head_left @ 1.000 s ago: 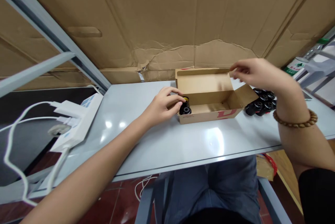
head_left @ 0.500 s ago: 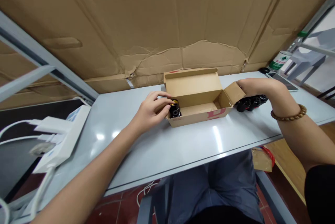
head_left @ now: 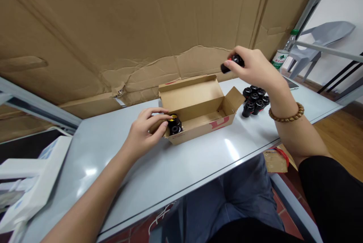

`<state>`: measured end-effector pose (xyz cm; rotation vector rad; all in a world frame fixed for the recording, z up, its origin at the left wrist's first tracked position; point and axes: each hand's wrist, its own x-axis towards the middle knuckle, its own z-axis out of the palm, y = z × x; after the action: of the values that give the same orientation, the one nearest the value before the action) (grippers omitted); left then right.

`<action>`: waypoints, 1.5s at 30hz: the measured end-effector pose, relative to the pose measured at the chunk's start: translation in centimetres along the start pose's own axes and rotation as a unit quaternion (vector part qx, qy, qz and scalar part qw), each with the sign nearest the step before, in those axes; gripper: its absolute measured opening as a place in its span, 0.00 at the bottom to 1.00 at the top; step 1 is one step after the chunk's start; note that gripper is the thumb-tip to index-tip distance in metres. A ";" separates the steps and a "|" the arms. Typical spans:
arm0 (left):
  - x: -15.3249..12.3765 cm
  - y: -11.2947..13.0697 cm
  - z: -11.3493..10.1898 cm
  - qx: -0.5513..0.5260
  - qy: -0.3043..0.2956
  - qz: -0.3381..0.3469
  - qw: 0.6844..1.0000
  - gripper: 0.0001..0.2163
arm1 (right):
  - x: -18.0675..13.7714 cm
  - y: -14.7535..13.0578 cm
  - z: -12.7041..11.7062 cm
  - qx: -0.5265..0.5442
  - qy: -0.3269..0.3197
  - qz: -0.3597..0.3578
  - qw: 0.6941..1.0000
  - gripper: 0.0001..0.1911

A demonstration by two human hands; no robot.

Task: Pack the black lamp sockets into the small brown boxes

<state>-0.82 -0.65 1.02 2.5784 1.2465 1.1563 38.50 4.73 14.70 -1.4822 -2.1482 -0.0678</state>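
Note:
A long cardboard box (head_left: pixel 195 130) lies on the table with its lid folded back. My left hand (head_left: pixel 149 129) is at the box's left end, fingers bent over the wall and fingertips against a black item with a yellow top (head_left: pixel 172 117). Beside that item, a small black bottle (head_left: pixel 176 129) is inside the same end. Above the box's right side, my right hand (head_left: pixel 249 63) is closed around another small black bottle (head_left: pixel 226 68) with a red mark, tilted in the air. Several similar black bottles (head_left: pixel 259 105) stand grouped right of the box, below my right forearm.
Behind the table (head_left: pixel 176 167) rises a large cardboard sheet (head_left: pixel 141 27). A white power strip (head_left: pixel 42 175) with plugs lies at the left. A water bottle (head_left: pixel 280 57) and a flat tablet-like device (head_left: pixel 292 84) are at the back right. Grey chairs (head_left: pixel 326 36) stand beyond.
My right hand has risen from the bottle group and moved left with a black bottle in it. My left hand remains at the box's left end. The view has shifted right.

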 end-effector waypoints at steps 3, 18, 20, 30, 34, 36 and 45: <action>0.0 -0.1 -0.1 -0.001 0.001 0.002 1.000 0.09 | -0.7 -3.7 1.6 0.105 -0.024 -0.132 0.985 0.19; 0.0 0.0 -0.3 0.007 -0.001 0.014 1.000 0.08 | -3.4 -6.6 12.0 0.234 -0.155 -0.329 0.902 0.25; 0.0 0.0 -0.3 0.005 0.001 0.014 1.000 0.08 | -3.3 -6.6 12.0 0.238 -0.155 -0.331 0.900 0.25; 0.0 0.1 -0.5 -0.004 -0.004 0.025 1.000 0.07 | -3.6 -6.6 11.9 0.193 -0.142 -0.372 0.897 0.21; 0.0 0.1 -0.6 -0.002 -0.008 0.015 1.000 0.07 | -3.7 -6.9 11.2 0.189 -0.158 -0.356 0.901 0.22; 0.0 0.1 -0.6 -0.001 -0.011 0.009 1.000 0.07 | -3.8 -7.1 11.1 0.197 -0.145 -0.344 0.907 0.22; 0.3 0.7 -0.6 0.007 -0.005 -0.007 1.000 0.09 | -3.9 -6.8 11.8 0.222 -0.123 -0.341 0.905 0.23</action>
<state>-0.68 -1.09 1.88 2.5785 1.2722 1.1352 28.95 2.58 4.50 -0.4631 -2.5656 0.3578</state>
